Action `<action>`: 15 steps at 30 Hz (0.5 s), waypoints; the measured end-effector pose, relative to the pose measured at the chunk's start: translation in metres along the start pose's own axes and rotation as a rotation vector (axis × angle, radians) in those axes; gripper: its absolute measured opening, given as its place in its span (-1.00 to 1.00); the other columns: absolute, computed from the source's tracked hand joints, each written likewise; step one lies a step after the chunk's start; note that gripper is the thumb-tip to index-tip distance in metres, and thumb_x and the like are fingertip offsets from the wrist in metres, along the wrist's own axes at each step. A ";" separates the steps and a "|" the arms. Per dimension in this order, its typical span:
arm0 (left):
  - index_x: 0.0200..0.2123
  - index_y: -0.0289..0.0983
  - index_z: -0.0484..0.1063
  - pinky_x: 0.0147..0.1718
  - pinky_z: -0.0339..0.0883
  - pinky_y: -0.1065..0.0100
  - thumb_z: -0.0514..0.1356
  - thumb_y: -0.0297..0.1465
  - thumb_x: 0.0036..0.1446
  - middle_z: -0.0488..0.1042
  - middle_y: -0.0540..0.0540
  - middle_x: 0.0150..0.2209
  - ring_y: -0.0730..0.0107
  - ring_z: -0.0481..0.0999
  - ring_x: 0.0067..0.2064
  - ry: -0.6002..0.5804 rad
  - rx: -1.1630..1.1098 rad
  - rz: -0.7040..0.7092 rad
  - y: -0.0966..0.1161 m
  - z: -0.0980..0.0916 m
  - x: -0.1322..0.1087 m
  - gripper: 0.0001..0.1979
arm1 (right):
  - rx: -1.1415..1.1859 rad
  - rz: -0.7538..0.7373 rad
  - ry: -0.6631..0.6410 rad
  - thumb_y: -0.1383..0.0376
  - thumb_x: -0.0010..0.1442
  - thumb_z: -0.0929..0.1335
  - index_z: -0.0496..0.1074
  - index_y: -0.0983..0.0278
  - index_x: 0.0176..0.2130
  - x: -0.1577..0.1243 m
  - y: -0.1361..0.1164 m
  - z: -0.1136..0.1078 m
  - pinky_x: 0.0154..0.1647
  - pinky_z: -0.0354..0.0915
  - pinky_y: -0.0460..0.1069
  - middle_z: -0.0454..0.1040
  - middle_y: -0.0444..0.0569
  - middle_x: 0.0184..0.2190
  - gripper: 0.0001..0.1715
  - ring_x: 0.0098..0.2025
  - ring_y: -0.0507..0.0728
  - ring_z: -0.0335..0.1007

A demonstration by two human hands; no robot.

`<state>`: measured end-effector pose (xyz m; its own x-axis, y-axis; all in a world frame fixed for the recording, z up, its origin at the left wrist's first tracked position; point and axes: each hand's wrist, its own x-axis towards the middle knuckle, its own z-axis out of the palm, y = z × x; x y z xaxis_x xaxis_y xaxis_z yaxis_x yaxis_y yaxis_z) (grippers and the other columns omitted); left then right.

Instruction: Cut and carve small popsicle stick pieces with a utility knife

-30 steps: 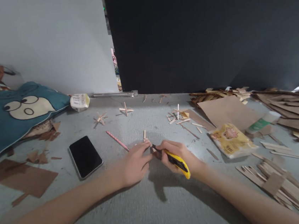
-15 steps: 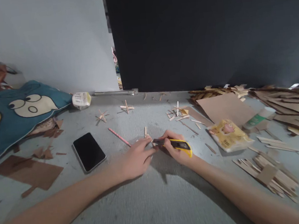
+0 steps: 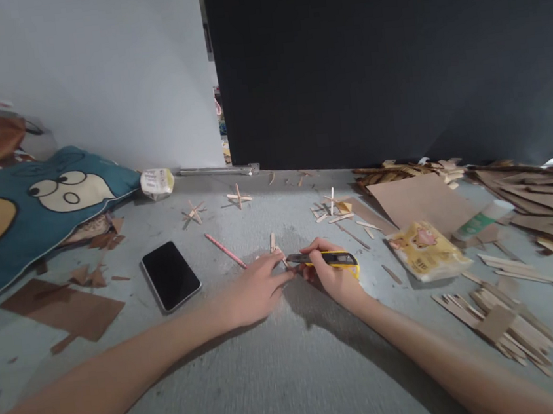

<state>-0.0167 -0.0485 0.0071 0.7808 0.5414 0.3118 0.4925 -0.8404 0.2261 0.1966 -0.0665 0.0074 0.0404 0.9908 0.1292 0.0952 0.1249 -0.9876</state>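
My right hand [image 3: 333, 279] grips a yellow utility knife [image 3: 331, 258], lying nearly flat with its tip pointing left. The tip meets a small wooden stick [image 3: 273, 242] on the grey floor. My left hand [image 3: 253, 292] presses down on that stick, fingertips right beside the blade tip; most of the stick is hidden under the fingers. A pink pencil [image 3: 225, 250] lies just left of my left hand.
A black phone [image 3: 171, 284] lies to the left. Glued stick crosses [image 3: 238, 198] and loose sticks [image 3: 329, 211] sit farther back. A yellow packet [image 3: 424, 251], cardboard sheets [image 3: 418, 198] and a stick pile [image 3: 504, 325] fill the right. A blue cushion [image 3: 34, 206] and brown scraps [image 3: 65, 311] lie left.
The knife has tilted from pointing steeply down to lying nearly flat, its yellow body swinging up and right. Both hands stay at the stick. The view has shifted slightly.
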 end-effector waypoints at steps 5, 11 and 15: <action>0.15 -0.23 0.51 0.27 0.35 -0.12 0.11 -0.52 0.34 0.34 -0.32 0.31 -0.07 0.32 0.38 -0.023 0.030 -0.001 0.000 -0.001 0.000 -0.62 | 0.076 0.051 0.030 0.12 0.20 0.34 0.44 0.19 -0.32 0.001 0.004 0.002 -0.53 0.29 -0.06 0.46 -0.17 -0.63 -0.80 -0.57 0.09 0.42; 0.18 -0.19 0.49 0.28 0.33 -0.10 0.10 -0.52 0.34 0.33 -0.29 0.30 -0.04 0.30 0.38 -0.016 0.015 0.002 -0.001 -0.001 -0.001 -0.60 | 0.141 0.145 0.067 0.12 0.17 0.34 0.41 0.17 -0.35 0.003 0.004 0.004 -0.56 0.32 -0.06 0.49 -0.15 -0.62 -0.82 -0.59 0.10 0.43; 0.19 -0.17 0.49 0.27 0.33 -0.09 0.11 -0.51 0.35 0.34 -0.27 0.29 -0.03 0.31 0.37 0.000 0.001 0.008 -0.001 0.000 -0.001 -0.60 | 0.189 0.211 0.093 0.14 0.17 0.33 0.42 0.16 -0.34 0.005 0.006 0.003 -0.54 0.35 -0.05 0.53 -0.14 -0.59 -0.84 -0.58 0.10 0.46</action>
<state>-0.0180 -0.0481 0.0067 0.7847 0.5344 0.3140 0.4863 -0.8449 0.2229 0.1944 -0.0602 0.0016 0.1318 0.9879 -0.0813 -0.1120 -0.0666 -0.9915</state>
